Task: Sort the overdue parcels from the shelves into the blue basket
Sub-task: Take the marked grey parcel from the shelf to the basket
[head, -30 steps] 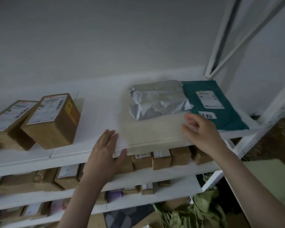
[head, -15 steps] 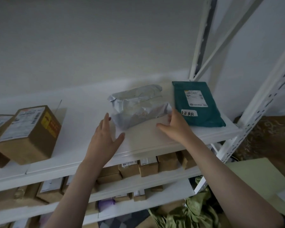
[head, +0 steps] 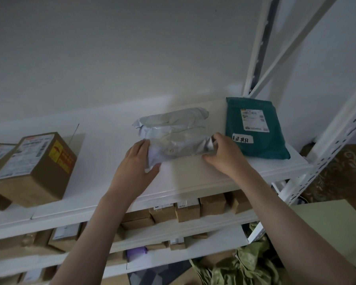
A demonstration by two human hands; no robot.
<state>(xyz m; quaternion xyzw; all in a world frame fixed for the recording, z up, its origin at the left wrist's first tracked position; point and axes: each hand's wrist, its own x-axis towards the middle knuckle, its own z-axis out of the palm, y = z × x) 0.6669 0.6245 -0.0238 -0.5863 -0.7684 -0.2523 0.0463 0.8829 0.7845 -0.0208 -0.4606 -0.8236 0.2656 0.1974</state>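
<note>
left hand [head: 137, 161] and right hand [head: 224, 155] grip opposite ends of grey mailer [head: 173, 132] on top shelf [head: 203, 177], fingers curled.

Crumpled mailer [head: 173, 134] on top shelf [head: 193, 177], between cardboard box [head: 34, 167] left, flat mailer [head: 255, 128] right.

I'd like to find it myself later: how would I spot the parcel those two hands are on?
Look at the top white shelf, right of its middle. Between the brown cardboard box and the flat teal mailer lies the grey plastic mailer bag. It alone is crumpled, silvery, and shows no label.
</note>
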